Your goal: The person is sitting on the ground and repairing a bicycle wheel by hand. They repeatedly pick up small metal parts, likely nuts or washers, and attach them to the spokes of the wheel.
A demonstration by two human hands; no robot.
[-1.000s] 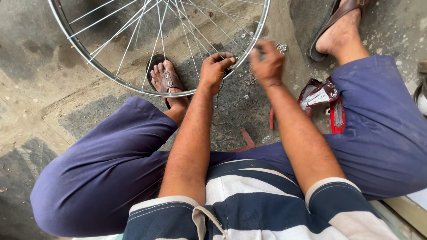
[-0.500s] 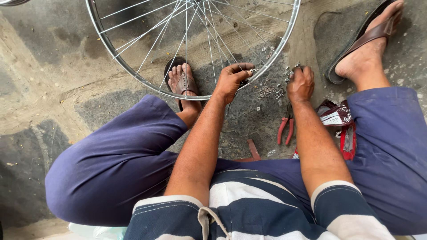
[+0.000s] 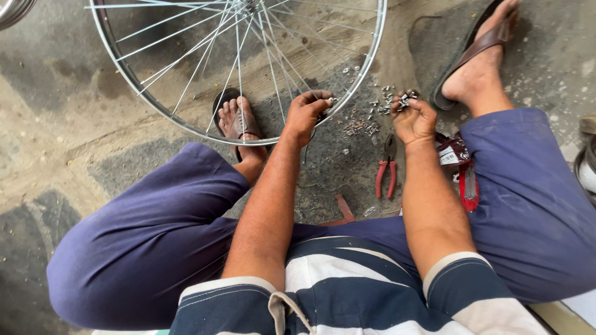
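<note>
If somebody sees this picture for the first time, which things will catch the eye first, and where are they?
The big spoked bicycle wheel rim fills the top of the view, lying on the concrete floor. The left hand grips its near edge, while the right hand beside it holds a cluster of small metal nipples. More of them lie scattered on the ground, and red-handled pliers lie just below, between the two forearms.

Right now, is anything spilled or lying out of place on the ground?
Yes. Small metal nipples lie scattered loose on the ground beside the wheel rim, near the red-handled pliers. The right hand holds a few more.
</note>
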